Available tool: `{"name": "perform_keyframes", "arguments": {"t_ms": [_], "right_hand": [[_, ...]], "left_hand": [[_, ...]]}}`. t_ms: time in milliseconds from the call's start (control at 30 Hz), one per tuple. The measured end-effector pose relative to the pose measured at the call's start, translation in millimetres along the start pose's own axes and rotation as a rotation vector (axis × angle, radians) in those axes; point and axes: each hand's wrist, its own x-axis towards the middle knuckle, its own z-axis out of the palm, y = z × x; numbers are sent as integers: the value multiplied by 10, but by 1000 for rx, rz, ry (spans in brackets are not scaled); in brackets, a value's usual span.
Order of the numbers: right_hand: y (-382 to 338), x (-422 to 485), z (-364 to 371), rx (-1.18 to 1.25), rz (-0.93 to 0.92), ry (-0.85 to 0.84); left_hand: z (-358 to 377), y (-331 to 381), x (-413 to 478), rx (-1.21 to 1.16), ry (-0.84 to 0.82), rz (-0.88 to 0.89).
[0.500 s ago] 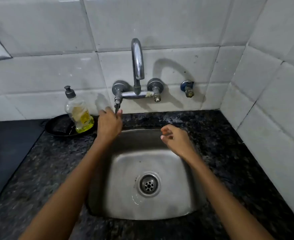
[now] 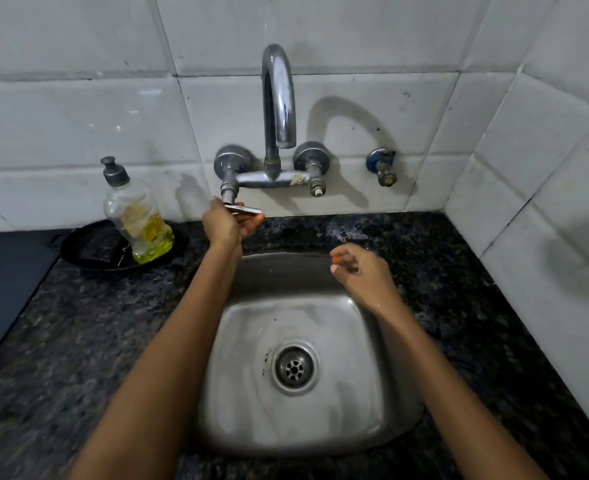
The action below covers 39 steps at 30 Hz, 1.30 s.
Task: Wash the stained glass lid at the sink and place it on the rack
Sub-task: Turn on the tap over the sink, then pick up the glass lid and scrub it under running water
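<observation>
No glass lid or rack is in view. My left hand [image 2: 225, 225] reaches to the wall tap and pinches its left lever handle [image 2: 248, 210], which lies flat and points right. No water comes from the chrome spout [image 2: 279, 98]. My right hand [image 2: 362, 275] hovers over the far right edge of the steel sink [image 2: 244, 403], fingers loosely curled and holding nothing. The sink basin holds nothing and looks wet around the drain [image 2: 294, 368].
A soap bottle [image 2: 137, 216] with yellow liquid stands in a black dish [image 2: 74, 254] beside a dark scrub pad [image 2: 97, 247], left of the tap. A blue valve [image 2: 383, 166] sticks out of the tiled wall. Speckled dark counter [image 2: 78, 341] surrounds the sink; the wall corner closes off the right.
My left hand has turned the tap lever from hanging down to lying flat and pointing right. My right hand has stayed over the sink's far edge.
</observation>
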Motion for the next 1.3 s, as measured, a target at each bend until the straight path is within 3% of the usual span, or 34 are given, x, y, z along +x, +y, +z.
{"name": "perform_keyframes", "arguments": {"t_ms": [100,200,433,667,900,1133,1300], "right_hand": [[24,-24,-39,-7,21,4],[20,-100,-43,-13,14,12],[-29,-510,182,68,12,-87],[-224,-754,788,133,-25,-348],[-856,-1151,1491,152,-143,-532],[-1693,-1839,2402,144,-266,-588],[-2153,-2471,3119,170,-316,-707]], "left_hand": [[-86,31,-62,0,-123,-77],[-286,-1,-126,239,-217,-157],[-886,-561,-528,657,-195,-199],[-1522,-681,-931,701,-165,-97],[-2425,-185,-1373,762,-5,73],[-3744,462,-1913,996,227,290],[-4877,771,-2274,1011,425,304]]}}
